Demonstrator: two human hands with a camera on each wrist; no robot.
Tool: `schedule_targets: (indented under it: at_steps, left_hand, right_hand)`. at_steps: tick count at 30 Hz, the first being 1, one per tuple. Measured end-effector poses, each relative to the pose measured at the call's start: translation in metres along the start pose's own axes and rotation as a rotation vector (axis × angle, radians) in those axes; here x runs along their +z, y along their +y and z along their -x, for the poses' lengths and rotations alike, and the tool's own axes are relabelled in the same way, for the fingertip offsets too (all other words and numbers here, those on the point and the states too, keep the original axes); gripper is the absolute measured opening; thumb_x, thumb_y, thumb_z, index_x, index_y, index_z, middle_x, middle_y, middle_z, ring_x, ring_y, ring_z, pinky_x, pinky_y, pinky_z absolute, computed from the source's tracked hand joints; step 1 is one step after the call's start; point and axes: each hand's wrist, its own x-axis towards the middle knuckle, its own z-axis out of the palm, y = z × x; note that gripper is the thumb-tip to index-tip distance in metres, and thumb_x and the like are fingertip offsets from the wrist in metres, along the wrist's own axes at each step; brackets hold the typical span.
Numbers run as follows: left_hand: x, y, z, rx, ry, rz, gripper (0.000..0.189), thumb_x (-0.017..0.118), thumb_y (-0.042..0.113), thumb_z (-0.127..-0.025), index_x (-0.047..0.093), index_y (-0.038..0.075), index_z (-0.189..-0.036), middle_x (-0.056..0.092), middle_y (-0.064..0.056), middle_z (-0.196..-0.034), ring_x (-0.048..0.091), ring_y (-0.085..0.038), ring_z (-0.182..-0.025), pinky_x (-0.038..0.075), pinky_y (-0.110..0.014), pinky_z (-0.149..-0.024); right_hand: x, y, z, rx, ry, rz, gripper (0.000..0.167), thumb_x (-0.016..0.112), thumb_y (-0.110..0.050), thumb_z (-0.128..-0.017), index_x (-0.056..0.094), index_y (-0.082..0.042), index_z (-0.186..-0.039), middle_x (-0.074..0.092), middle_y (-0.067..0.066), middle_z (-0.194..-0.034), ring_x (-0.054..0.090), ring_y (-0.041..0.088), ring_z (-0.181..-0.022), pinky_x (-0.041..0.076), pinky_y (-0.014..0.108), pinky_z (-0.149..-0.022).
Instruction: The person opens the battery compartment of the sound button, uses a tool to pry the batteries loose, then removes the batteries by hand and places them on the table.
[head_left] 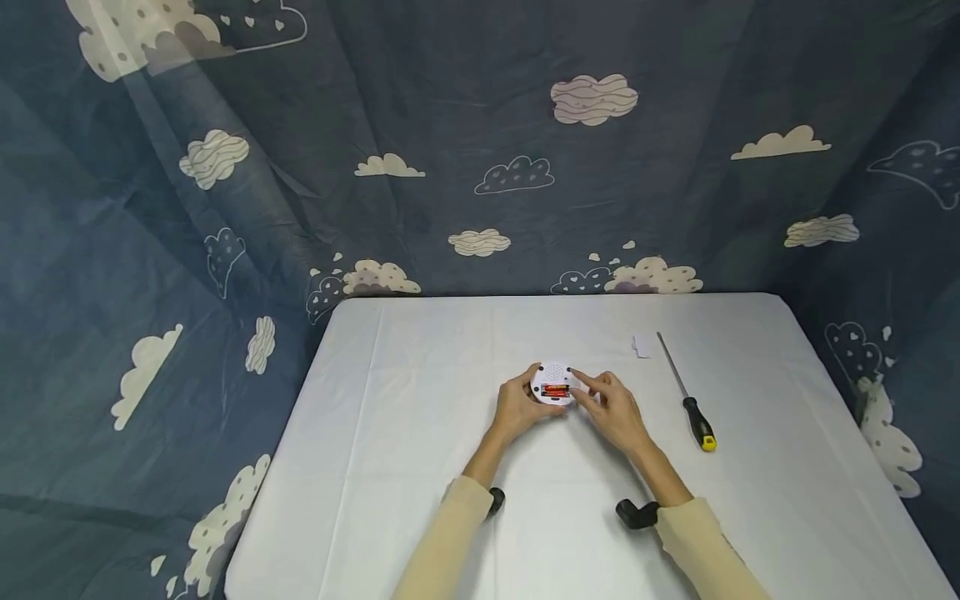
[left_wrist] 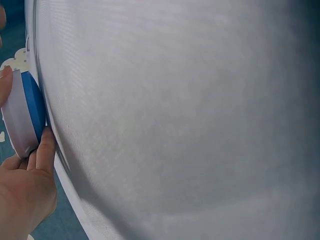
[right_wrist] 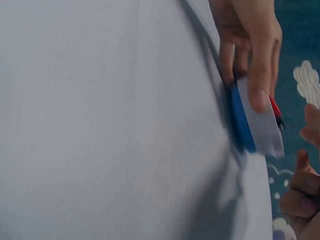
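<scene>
My left hand [head_left: 517,407] grips a round white battery-powered device [head_left: 552,373] by its edge, thumb at the near side and fingers at the far side. The device's back, with a grid of small holes, faces up. Two red batteries [head_left: 556,390] lie in its uncovered compartment. Underneath shows a blue side [left_wrist: 34,107], close above the table. My right hand [head_left: 617,414] is at the device's right edge, index finger and thumb apart beside the batteries. In the right wrist view, those fingers [right_wrist: 300,200] are partly cut off, with a gap between them and the device.
A screwdriver [head_left: 699,423] with a black and yellow handle lies to the right of my right hand. Near its tip is a small white piece [head_left: 641,347]. The white-covered table [head_left: 420,400] ends at a dark cloud-printed curtain [head_left: 465,125] behind and at the sides.
</scene>
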Motion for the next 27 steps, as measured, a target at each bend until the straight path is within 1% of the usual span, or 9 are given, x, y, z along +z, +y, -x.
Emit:
schedule_targets:
  at_steps: [2,3,7,13,16,18,20,23,27]
  left_hand:
    - [0.0,0.001,-0.002,0.003,-0.001,-0.003,0.099,0.098,0.022,-0.07,0.047,-0.003,-0.152,0.058,-0.019,-0.149,0.063,-0.023,-0.132,0.055,-0.025,-0.106]
    - [0.0,0.001,-0.003,0.004,-0.001,-0.003,0.099,0.098,0.022,-0.07,0.047,-0.003,-0.152,0.058,-0.019,-0.149,0.063,-0.023,-0.132,0.055,-0.024,-0.105]
    - [0.0,0.003,-0.005,0.01,0.004,-0.008,0.1,0.098,0.021,-0.07,0.047,-0.003,-0.152,0.058,-0.019,-0.149,0.063,-0.024,-0.132,0.054,-0.023,-0.105]
    - [0.0,0.003,-0.005,0.009,0.01,-0.007,0.098,0.098,0.021,-0.07,0.048,-0.003,-0.151,0.058,-0.02,-0.148,0.063,-0.025,-0.132,0.055,-0.023,-0.105]
    - [0.001,0.001,-0.002,-0.008,0.001,0.006,0.099,0.097,0.021,-0.071,0.047,-0.003,-0.152,0.057,-0.02,-0.149,0.062,-0.024,-0.134,0.054,-0.022,-0.105]
    - [0.0,0.0,0.001,-0.012,-0.003,0.014,0.098,0.097,0.02,-0.071,0.047,-0.003,-0.152,0.057,-0.02,-0.149,0.063,-0.025,-0.133,0.054,-0.021,-0.106]
    - [0.001,0.0,0.005,-0.007,-0.004,0.017,0.098,0.097,0.019,-0.07,0.047,-0.004,-0.151,0.058,-0.021,-0.148,0.064,-0.025,-0.132,0.054,-0.021,-0.105]
    - [0.0,0.001,0.007,0.02,0.001,0.022,0.097,0.098,0.017,-0.069,0.049,-0.005,-0.15,0.061,-0.02,-0.145,0.066,-0.025,-0.129,0.055,-0.022,-0.103]
    - [0.001,0.002,0.003,0.051,0.006,0.018,0.095,0.098,0.016,-0.068,0.051,-0.003,-0.149,0.064,-0.019,-0.143,0.066,-0.024,-0.128,0.056,-0.025,-0.103]
  right_hand:
    - [0.01,-0.006,-0.005,0.022,-0.047,-0.029,0.036,0.073,-0.023,-0.098,0.072,-0.008,-0.13,0.053,0.008,-0.085,0.035,0.006,-0.067,0.031,0.022,-0.055]
    - [0.013,-0.008,-0.007,0.029,-0.05,-0.032,0.034,0.073,-0.023,-0.098,0.074,-0.007,-0.127,0.052,0.007,-0.084,0.035,0.006,-0.066,0.031,0.023,-0.055]
    - [0.019,-0.011,-0.01,0.044,-0.032,-0.004,0.026,0.077,-0.021,-0.094,0.08,-0.007,-0.115,0.052,0.005,-0.081,0.034,0.008,-0.064,0.03,0.023,-0.054]
    - [0.017,-0.009,-0.013,0.032,0.005,0.049,0.025,0.082,-0.021,-0.089,0.081,-0.006,-0.11,0.055,0.005,-0.08,0.034,0.008,-0.063,0.03,0.023,-0.054]
    - [0.016,-0.009,-0.012,0.047,0.02,0.058,0.024,0.087,-0.022,-0.084,0.083,-0.006,-0.102,0.058,0.007,-0.08,0.038,0.009,-0.064,0.031,0.023,-0.055]
    - [0.016,-0.01,-0.012,0.065,0.01,0.035,0.023,0.089,-0.02,-0.081,0.083,-0.005,-0.097,0.061,0.008,-0.081,0.043,0.011,-0.067,0.034,0.023,-0.057]
    - [0.014,-0.01,-0.012,0.101,-0.034,0.012,0.022,0.09,-0.019,-0.081,0.082,-0.004,-0.094,0.063,0.01,-0.083,0.048,0.014,-0.071,0.037,0.022,-0.06]
    - [0.009,-0.012,-0.02,0.174,-0.143,-0.03,0.023,0.087,-0.018,-0.084,0.078,-0.001,-0.095,0.064,0.01,-0.088,0.05,0.016,-0.074,0.039,0.022,-0.062]
    - [-0.001,-0.014,-0.034,0.254,-0.269,-0.043,0.024,0.083,-0.02,-0.088,0.073,0.0,-0.097,0.062,0.007,-0.086,0.047,0.014,-0.07,0.037,0.022,-0.057]
